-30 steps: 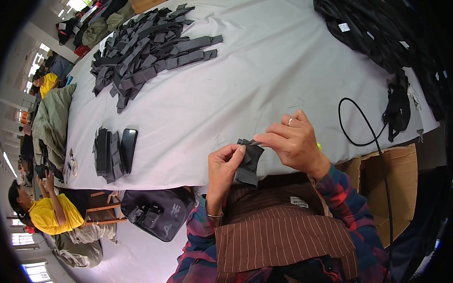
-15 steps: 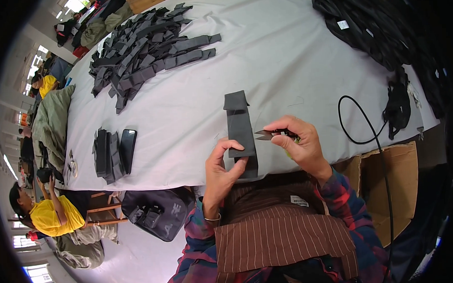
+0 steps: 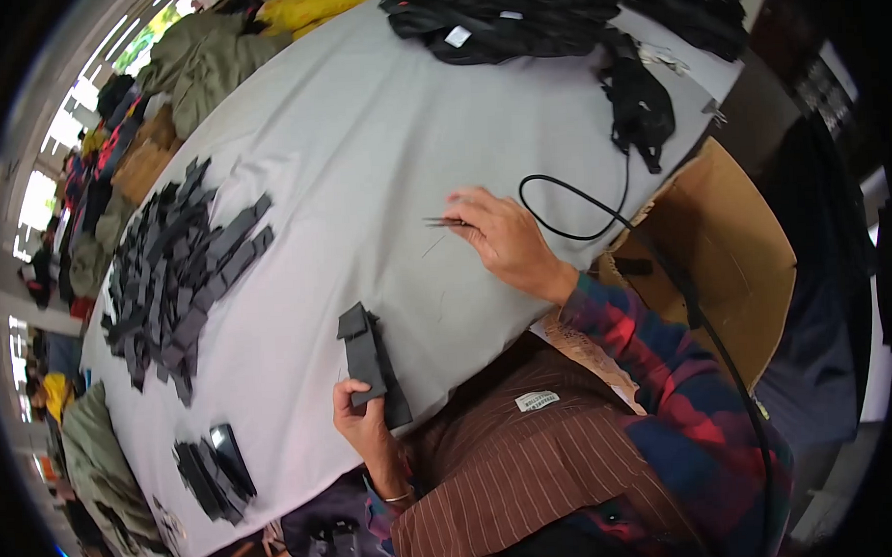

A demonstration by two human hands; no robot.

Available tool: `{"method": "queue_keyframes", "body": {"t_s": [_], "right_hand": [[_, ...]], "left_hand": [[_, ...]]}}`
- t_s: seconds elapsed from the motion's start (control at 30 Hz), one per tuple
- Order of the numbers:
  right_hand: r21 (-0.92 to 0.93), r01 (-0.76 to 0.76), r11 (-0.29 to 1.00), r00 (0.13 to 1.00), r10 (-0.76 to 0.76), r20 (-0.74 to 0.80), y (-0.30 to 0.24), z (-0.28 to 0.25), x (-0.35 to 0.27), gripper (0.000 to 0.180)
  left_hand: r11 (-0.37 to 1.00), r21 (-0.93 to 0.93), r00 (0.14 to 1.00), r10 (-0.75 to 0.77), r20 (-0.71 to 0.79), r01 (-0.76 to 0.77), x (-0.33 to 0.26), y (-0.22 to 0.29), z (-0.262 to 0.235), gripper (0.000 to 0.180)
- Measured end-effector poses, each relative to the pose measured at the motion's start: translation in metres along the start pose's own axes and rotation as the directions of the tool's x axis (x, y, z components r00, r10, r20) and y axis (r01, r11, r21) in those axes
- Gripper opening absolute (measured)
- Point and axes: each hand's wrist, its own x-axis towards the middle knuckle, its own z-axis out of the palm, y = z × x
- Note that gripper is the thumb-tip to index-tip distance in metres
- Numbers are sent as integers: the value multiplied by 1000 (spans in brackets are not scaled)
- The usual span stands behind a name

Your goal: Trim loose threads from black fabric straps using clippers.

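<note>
My left hand (image 3: 365, 424) pinches a dark grey folded fabric strip (image 3: 367, 352) near its lower end. The strip lies on the white-covered table near my front edge, with a folded flap at its far end. My right hand (image 3: 514, 245) is raised over the table to the right of the strip and apart from it. In its fingers are small thread snips (image 3: 446, 222), with the blades pointing left; motion blurs the fingertips. Below the blades, a thin loose thread (image 3: 432, 248) shows against the white cover.
At the left lies a heap of dark grey strips (image 3: 171, 278). Nearer are a stack of strips (image 3: 207, 480) and a phone (image 3: 232, 459). Black garments (image 3: 516, 26) lie at the far side. A black cable (image 3: 574, 237) loops toward an open cardboard box (image 3: 735, 259) at the right.
The view has turned to the right. My right hand with the snips has moved away from the strip, farther out over the table. My left hand still grips the strip.
</note>
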Motion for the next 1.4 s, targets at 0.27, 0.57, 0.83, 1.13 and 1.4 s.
{"method": "queue_keyframes", "body": {"t_s": [0.27,0.57,0.83,1.13,1.4], "right_hand": [[-207,-217,954,908,119,-401,56,-136,-24,18],[491,143,859,-118,508,-853,100,-286,-62,13],[700,-331,633,314,773,-551,279,-206,81,38],[-204,-967,155,233,862,-450,305,-177,50,69],[-511,-828,230,507,695,-510,355,-187,73,33]], "left_hand": [[1000,-14,999,3,-35,-3,5,-1,-7,16],[998,64,999,-12,-33,14,13,4,4,17],[992,128,1000,7,-24,-4,11,21,13,15],[968,249,994,-8,-105,34,2,14,6,16],[956,287,997,-50,-59,65,17,21,32,16]]}}
